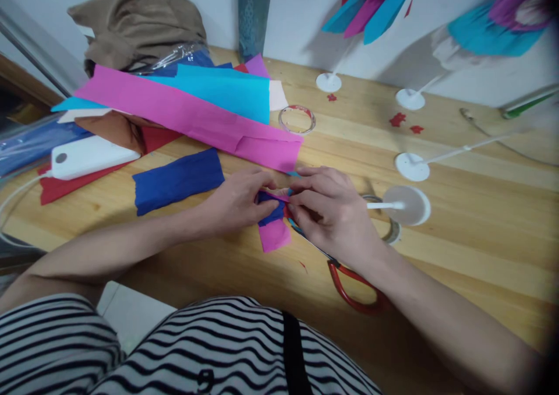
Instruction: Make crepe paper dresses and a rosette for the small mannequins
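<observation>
My left hand [244,200] pinches a small bundle of dark blue crepe paper [271,213] between thumb and fingers. A pink paper piece [276,236] hangs below it, and a thin pink edge runs across its top. From the other side my right hand [334,208] closes its fingertips on the same bundle; bits of red and light blue show there. Scissors with red handles [353,290] lie under my right hand, their blades partly hidden. A white stick with a round base [406,205] emerges beyond that hand; its other end is hidden.
Long pink [196,112] and light blue paper strips [231,89] lie at the back left. A dark blue strip [179,179], white power bank [94,156], tape roll [297,119] and brown cloth [140,22] are nearby. White stands [413,166] with paper flowers line the wall.
</observation>
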